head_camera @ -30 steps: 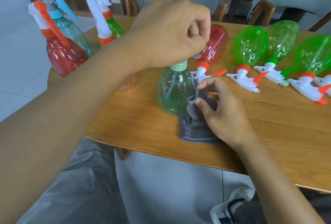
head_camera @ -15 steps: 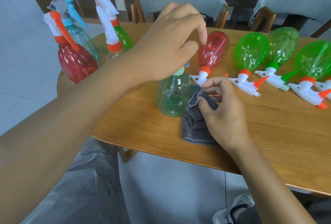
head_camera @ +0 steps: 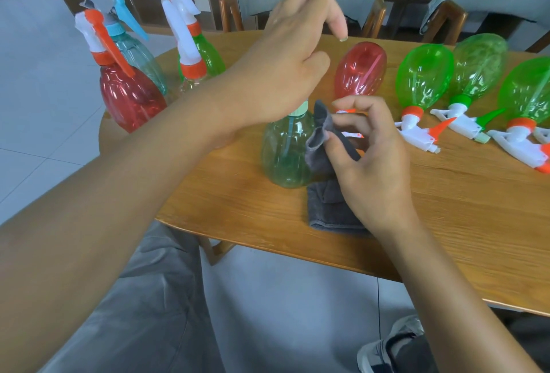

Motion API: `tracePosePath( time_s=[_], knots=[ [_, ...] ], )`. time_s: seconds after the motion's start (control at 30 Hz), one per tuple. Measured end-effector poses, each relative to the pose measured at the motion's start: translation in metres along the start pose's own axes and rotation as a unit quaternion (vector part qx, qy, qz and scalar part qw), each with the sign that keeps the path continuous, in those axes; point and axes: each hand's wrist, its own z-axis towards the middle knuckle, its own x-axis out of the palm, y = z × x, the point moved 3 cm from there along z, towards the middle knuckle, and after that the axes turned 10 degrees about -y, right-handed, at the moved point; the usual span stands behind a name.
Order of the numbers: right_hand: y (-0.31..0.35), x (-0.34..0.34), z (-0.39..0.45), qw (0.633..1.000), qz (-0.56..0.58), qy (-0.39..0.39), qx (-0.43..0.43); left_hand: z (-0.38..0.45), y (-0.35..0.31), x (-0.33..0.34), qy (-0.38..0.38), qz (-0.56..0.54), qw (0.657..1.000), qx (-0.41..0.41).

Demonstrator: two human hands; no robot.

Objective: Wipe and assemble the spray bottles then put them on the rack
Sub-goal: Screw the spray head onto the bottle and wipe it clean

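Head view. The landmark is a pale green, ribbed, clear plastic bottle [head_camera: 285, 152], which stands upright on the oval wooden table [head_camera: 446, 208] near its front edge. The bottle carries a light green collar with a dip tube visible inside; whether a trigger head sits on top cannot be told, because the left hand covers it.

Left hand [head_camera: 285, 65]: hovers directly over the bottle's collar, with the index finger extended and bent downward and the other fingers loosely curled. It grips nothing that can be seen.

Right hand [head_camera: 375, 164]: just right of the bottle. Thumb and forefinger pinch a raised fold of dark grey cloth [head_camera: 327, 194]. The fold touches the bottle's right flank, and the rest of the cloth lies flat on the table at the bottle's base.

Behind and left of the bottle is a cluster of upright assembled sprayers: red body with orange trigger [head_camera: 131, 98], teal body with blue trigger [head_camera: 140, 59], green body with white head [head_camera: 205, 57].

Behind and right of the bottle a red sprayer [head_camera: 360, 68] lies on its side, and further right is a row of bright green sprayers [head_camera: 425, 77], also lying down.
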Motion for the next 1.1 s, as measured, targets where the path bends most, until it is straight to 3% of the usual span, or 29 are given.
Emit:
tracePosePath(
  time_s=[0.33,0.53,0.7,0.9,1.1],
  knots=[
    [0.010,0.002,-0.018,0.990,-0.056,-0.070,-0.113,-0.003,-0.005,-0.001,0.007,0.004,1.000,0.007],
    [0.013,0.008,-0.004,0.997,0.010,-0.061,-0.042,-0.003,-0.007,-0.003,0.036,-0.015,0.999,0.002],
    [0.000,0.008,0.004,0.999,0.051,-0.008,0.018,-0.001,-0.007,-0.002,0.040,-0.030,0.999,0.007],
    [-0.030,0.000,-0.006,0.992,-0.011,0.076,0.101,0.003,-0.002,-0.003,0.064,-0.015,0.998,-0.004],
    [-0.030,-0.003,-0.008,0.981,-0.100,0.118,0.119,0.003,0.003,-0.004,0.102,-0.012,0.993,-0.052]
  ],
)
